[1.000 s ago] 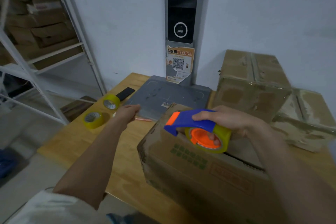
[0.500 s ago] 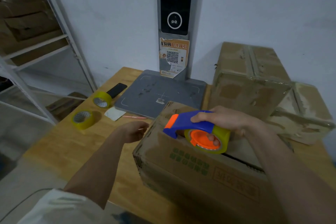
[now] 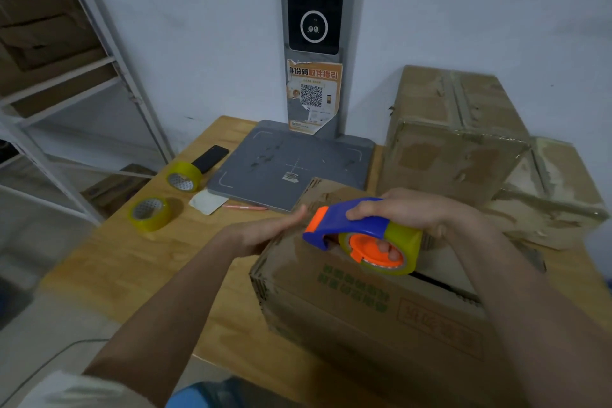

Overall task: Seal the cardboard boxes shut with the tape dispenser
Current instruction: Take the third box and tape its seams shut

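On box top: tape dispenser (image 3: 364,235), over the open flap seam of the cardboard box (image 3: 364,301)
Right hand (image 3: 410,212): fingers curled round dispenser
Left hand (image 3: 265,232): fingers straight, together, touching box's left top edge

The near cardboard box (image 3: 381,315) runs off the bottom edge, its printing too blurred to read. The tape dispenser (image 3: 361,235) hides part of the open seam. The left hand (image 3: 265,232) is motion-blurred; its fingertips cannot be told from the box's corner.
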